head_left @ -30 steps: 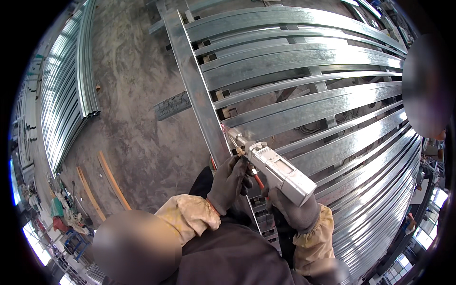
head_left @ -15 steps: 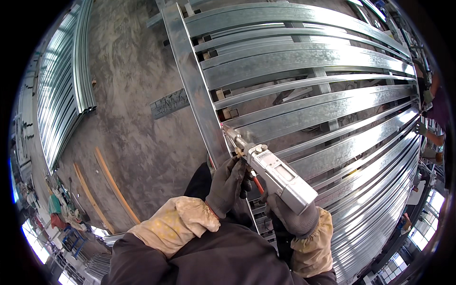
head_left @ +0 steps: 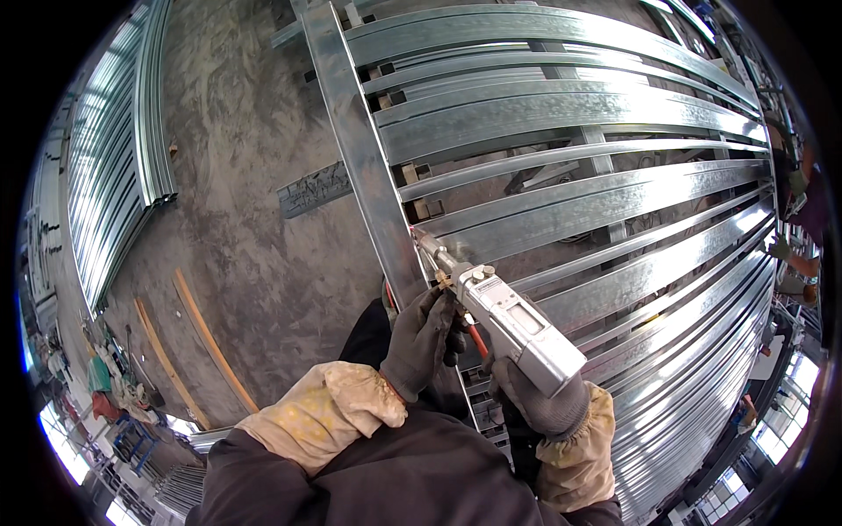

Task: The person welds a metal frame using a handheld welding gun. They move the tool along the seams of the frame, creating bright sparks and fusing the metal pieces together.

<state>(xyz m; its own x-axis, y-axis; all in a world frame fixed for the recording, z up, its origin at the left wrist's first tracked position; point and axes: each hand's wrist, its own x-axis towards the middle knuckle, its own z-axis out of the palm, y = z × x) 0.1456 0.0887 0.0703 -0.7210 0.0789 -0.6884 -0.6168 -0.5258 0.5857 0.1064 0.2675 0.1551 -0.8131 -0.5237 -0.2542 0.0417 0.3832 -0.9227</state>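
A silver, boxy handheld welding gun [head_left: 517,326] lies slantwise in front of me, its nozzle pointing up and left. The nozzle tip meets the inner edge of a long flat steel beam [head_left: 364,158], with a small reddish glow there. Gloved in grey, my right hand [head_left: 539,399] is closed around the gun's grip beneath its rear end; the body hides part of the fingers. My left hand [head_left: 417,337], in a dark glove, is closed at the brass fitting [head_left: 444,279] below the nozzle. A red hose [head_left: 476,340] shows between the hands.
Shiny galvanized rails [head_left: 561,197] run rightward from the beam in rows. A stack of metal profiles [head_left: 118,167] lies on the floor at left, with two wooden strips [head_left: 210,337] nearer. At far right a co-worker's gloved hand [head_left: 779,247] rests by the rail ends.
Both hands and the gun keep almost the same place. The beam sits very slightly farther right in the view. At far right, the co-worker's hand has shifted a little.
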